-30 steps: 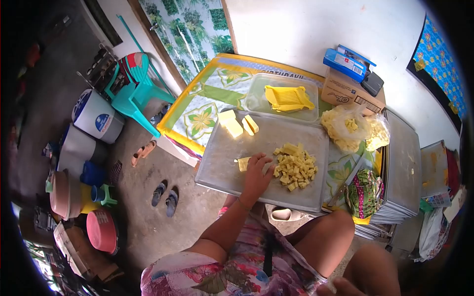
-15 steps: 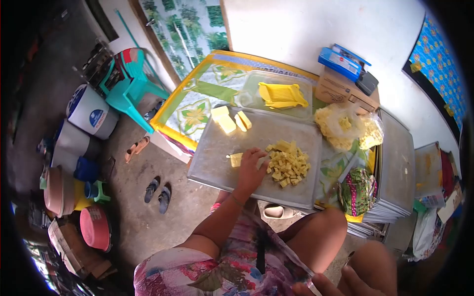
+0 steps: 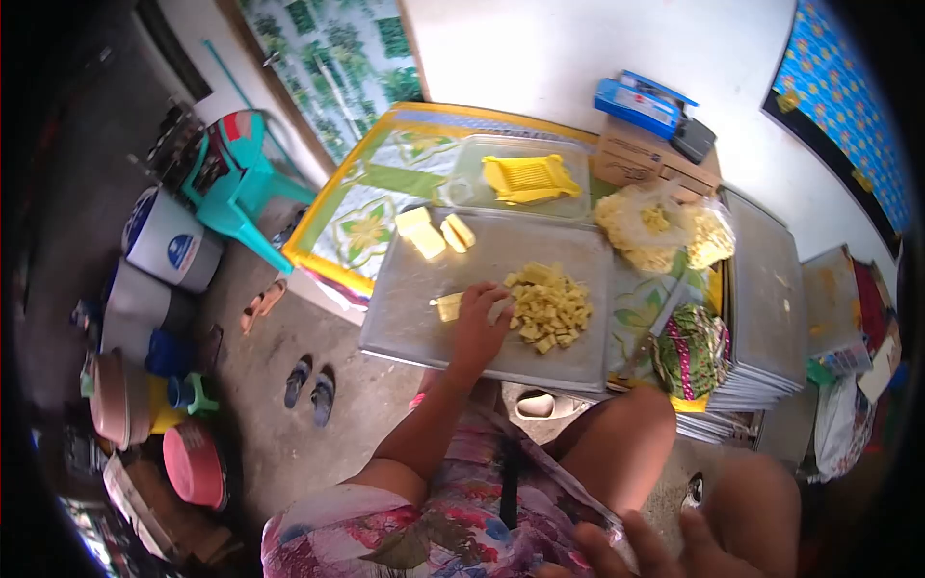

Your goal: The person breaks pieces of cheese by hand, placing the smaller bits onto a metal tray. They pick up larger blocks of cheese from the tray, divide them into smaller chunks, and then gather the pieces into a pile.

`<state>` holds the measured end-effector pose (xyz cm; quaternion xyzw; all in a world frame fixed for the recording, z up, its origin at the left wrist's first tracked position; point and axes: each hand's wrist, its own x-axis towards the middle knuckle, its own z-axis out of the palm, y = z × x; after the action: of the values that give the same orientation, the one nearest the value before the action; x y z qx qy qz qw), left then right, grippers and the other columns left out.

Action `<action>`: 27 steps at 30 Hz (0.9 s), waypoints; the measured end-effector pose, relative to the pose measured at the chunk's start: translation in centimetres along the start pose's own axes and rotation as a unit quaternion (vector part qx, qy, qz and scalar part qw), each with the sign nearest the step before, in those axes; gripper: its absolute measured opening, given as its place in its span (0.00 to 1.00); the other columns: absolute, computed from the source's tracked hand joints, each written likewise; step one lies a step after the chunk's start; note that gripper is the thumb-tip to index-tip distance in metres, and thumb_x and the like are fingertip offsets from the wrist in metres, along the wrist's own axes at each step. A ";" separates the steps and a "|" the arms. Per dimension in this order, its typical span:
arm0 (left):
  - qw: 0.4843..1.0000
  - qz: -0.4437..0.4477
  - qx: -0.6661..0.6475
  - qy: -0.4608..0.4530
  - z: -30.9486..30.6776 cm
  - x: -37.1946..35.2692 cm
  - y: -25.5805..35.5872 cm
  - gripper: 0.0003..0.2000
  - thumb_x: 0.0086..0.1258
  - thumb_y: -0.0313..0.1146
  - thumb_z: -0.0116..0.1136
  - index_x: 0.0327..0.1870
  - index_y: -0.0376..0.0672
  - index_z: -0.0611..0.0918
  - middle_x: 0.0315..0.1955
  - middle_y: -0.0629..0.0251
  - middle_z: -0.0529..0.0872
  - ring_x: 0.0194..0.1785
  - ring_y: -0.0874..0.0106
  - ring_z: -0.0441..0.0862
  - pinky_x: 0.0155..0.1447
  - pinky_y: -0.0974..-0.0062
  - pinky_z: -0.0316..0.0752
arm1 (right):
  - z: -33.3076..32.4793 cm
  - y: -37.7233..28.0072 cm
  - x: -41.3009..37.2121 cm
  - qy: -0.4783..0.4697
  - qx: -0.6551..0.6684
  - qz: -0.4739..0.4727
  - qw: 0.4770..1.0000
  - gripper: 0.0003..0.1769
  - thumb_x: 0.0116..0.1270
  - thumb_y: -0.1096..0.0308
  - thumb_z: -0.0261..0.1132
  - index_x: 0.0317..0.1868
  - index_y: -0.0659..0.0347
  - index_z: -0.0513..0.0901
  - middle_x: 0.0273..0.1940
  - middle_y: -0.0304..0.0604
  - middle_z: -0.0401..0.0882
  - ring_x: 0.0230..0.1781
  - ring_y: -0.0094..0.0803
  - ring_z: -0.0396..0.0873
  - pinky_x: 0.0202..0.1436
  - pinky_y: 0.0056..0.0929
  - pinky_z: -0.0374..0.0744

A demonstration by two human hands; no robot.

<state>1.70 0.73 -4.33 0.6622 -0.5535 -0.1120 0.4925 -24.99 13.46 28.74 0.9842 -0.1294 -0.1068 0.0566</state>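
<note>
My left hand (image 3: 482, 328) is over the metal tray (image 3: 390, 318), its fingers curled together between a small yellow slab (image 3: 449, 307) and a heap of yellow cubes (image 3: 547, 306). Whatever its fingertips hold is hard to make out. Larger yellow blocks (image 3: 421, 236) and two thick slices (image 3: 458, 233) lie at the tray's upper left. Low in the view, my right hand (image 3: 655, 549) shows spread fingers in front of my knee, holding nothing visible.
Behind the tray, a yellow slicer (image 3: 530, 179) rests in a clear container (image 3: 470, 166). Filled plastic bags (image 3: 647, 229), a patterned cloth bundle (image 3: 692, 353) and stacked trays (image 3: 766, 299) are at right. A green chair (image 3: 252, 193) stands left.
The view has shifted slightly, so the tray and table appear farther left. My right hand has risen a little, showing more spread fingers. My left hand remains beside the cubes.
</note>
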 end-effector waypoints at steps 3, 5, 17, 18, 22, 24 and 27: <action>1.000 0.020 -0.001 0.007 -0.2 -0.2 -0.1 0.10 0.59 0.31 0.62 0.41 0.41 0.81 0.46 0.56 0.77 0.53 0.57 0.73 0.59 0.63 0.67 | -0.8 -0.3 -1.8 -0.009 0.020 0.023 1.000 0.29 0.70 0.64 0.51 0.71 0.52 0.58 0.69 0.50 0.58 0.63 0.51 0.66 0.47 0.59 0.76; 0.999 0.034 0.005 0.011 0.3 0.3 -0.7 0.10 0.59 0.30 0.62 0.41 0.41 0.81 0.45 0.57 0.77 0.52 0.56 0.74 0.58 0.63 0.67 | -0.8 -0.9 -2.3 -0.015 0.020 0.035 0.999 0.29 0.70 0.64 0.51 0.70 0.53 0.59 0.68 0.51 0.59 0.62 0.51 0.68 0.46 0.59 0.77; 0.987 0.099 0.029 -0.127 3.2 7.8 -3.0 0.15 0.59 0.32 0.60 0.49 0.42 0.79 0.46 0.54 0.80 0.53 0.55 0.75 0.59 0.60 0.69 | 3.8 -3.7 7.2 0.086 -0.035 0.052 0.994 0.28 0.68 0.63 0.53 0.69 0.53 0.63 0.62 0.57 0.68 0.49 0.53 0.77 0.27 0.58 0.79; 0.982 0.103 0.042 -0.156 3.4 8.3 -2.9 0.17 0.59 0.33 0.61 0.51 0.43 0.79 0.48 0.53 0.80 0.54 0.55 0.75 0.60 0.61 0.68 | 3.2 -3.1 8.2 0.032 0.017 0.061 0.997 0.28 0.66 0.63 0.55 0.66 0.56 0.65 0.58 0.56 0.70 0.46 0.49 0.79 0.27 0.53 0.79; 0.959 0.105 0.074 -0.251 4.7 9.6 -3.4 0.19 0.58 0.36 0.62 0.51 0.42 0.80 0.47 0.56 0.81 0.55 0.56 0.75 0.59 0.62 0.69 | 4.5 1.5 11.6 -0.007 0.148 0.083 0.985 0.29 0.55 0.66 0.65 0.56 0.73 0.72 0.44 0.52 0.80 0.37 0.38 0.82 0.37 0.32 0.81; 0.951 0.076 0.050 -0.296 5.2 9.8 -4.5 0.18 0.58 0.36 0.62 0.49 0.41 0.81 0.47 0.57 0.82 0.54 0.58 0.76 0.59 0.64 0.70 | 6.4 5.1 13.0 -0.040 0.279 0.075 0.957 0.32 0.58 0.64 0.64 0.61 0.70 0.67 0.49 0.55 0.79 0.44 0.45 0.81 0.45 0.36 0.80; 0.953 0.077 0.055 -0.287 5.5 10.1 -5.3 0.16 0.60 0.36 0.61 0.48 0.39 0.81 0.44 0.55 0.83 0.50 0.58 0.79 0.55 0.66 0.73 | 11.5 9.5 13.5 -0.023 0.377 0.074 0.923 0.30 0.63 0.61 0.62 0.64 0.63 0.67 0.54 0.56 0.76 0.50 0.52 0.77 0.56 0.37 0.74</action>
<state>4.87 -11.23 -7.09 0.5836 -0.7259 -0.2292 0.2828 -17.17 -0.18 16.23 0.9179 -0.2336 -0.0682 -0.3135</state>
